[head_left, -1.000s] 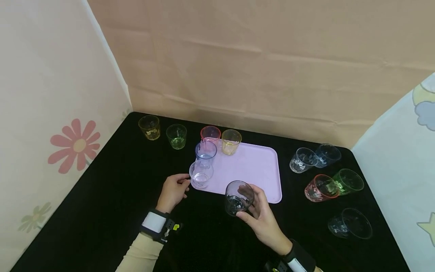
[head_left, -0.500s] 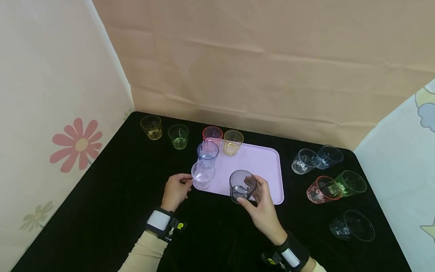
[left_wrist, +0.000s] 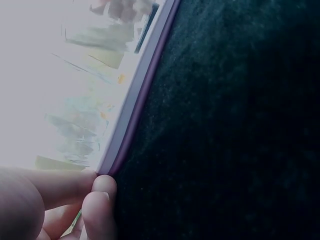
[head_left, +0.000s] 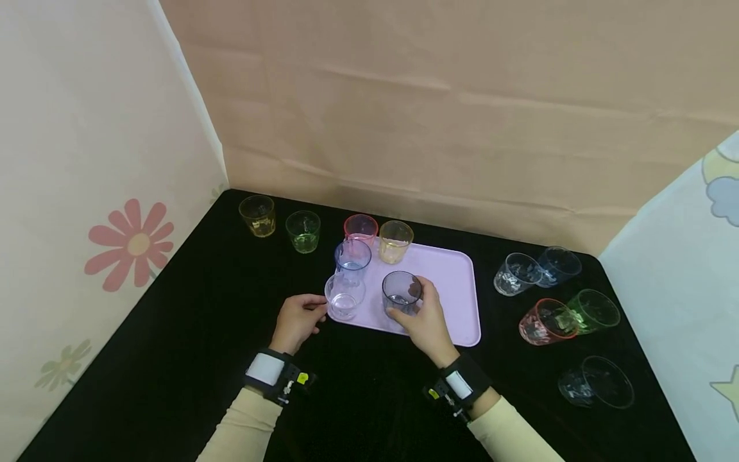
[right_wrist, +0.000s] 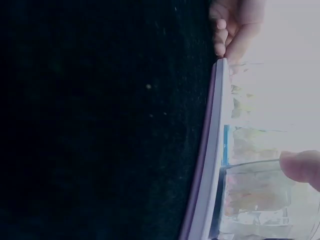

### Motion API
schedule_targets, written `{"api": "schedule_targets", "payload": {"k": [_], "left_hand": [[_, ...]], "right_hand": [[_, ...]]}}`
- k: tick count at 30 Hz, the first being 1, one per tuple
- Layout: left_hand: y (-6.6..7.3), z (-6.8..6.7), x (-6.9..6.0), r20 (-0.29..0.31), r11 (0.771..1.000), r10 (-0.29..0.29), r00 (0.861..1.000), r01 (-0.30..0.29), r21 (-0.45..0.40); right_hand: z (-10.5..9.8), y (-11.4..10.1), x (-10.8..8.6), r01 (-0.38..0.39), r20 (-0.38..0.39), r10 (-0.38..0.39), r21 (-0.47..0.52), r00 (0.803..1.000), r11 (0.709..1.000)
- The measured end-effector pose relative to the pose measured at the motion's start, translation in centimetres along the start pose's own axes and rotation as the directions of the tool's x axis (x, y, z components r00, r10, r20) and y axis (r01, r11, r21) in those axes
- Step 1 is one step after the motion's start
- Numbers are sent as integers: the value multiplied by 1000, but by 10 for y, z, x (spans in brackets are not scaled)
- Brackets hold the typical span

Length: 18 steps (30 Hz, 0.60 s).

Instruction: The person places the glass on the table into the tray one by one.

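Note:
My right hand (head_left: 428, 324) grips a grey glass (head_left: 398, 298) over the front middle of the lilac tray (head_left: 447, 282); the right wrist view shows a thumb (right_wrist: 302, 167) against this glass (right_wrist: 257, 200), low beside the tray edge (right_wrist: 204, 150). At the tray's front left corner, my left hand (head_left: 296, 322) pinches the rim (left_wrist: 131, 107), fingertips (left_wrist: 105, 186) close together in the left wrist view. A clear glass (head_left: 344, 303) stands just inside that corner, a blue one (head_left: 353, 262) behind it. Red (head_left: 360, 226) and yellow (head_left: 395, 249) glasses stand at the back left.
Left of the tray, on the black table (head_left: 173, 346), are a dark yellow glass (head_left: 258, 219) and a green glass (head_left: 303, 235). Several glasses stand at the right, among them a red (head_left: 539, 326), a green (head_left: 591, 312) and a clear one (head_left: 509, 277). Paper walls border the table.
My right hand has carried the grey glass away from me, from in front of the tray to over its front part. My left hand has stayed at the tray corner.

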State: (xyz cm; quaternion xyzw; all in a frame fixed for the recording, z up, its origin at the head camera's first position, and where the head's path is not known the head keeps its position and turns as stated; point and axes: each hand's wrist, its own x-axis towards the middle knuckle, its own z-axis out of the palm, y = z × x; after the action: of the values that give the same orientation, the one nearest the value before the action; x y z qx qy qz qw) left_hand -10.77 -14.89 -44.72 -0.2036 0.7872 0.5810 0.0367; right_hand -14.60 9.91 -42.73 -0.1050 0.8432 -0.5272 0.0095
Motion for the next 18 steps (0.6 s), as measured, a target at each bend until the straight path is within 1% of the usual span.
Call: {"api": "schedule_targets", "payload": {"k": [2,6,10,18], "left_hand": [[-1,0,0,1,1000,-6,1000,6,4],[-1,0,0,-1,1000,-13,1000,13,4],[-1,0,0,0,1000,-11,1000,11,2],[0,0,1,3,1000,-17,1000,17,2]], "right_hand": [[3,-1,5,-1,4,1,-17,1000,1000],[8,-4,12,-26,0,26,-49,1000,998],[12,-5,19,-45,-17,43,-85,999,995],[17,-8,30,-51,-33,48,-95,998,994]]}}
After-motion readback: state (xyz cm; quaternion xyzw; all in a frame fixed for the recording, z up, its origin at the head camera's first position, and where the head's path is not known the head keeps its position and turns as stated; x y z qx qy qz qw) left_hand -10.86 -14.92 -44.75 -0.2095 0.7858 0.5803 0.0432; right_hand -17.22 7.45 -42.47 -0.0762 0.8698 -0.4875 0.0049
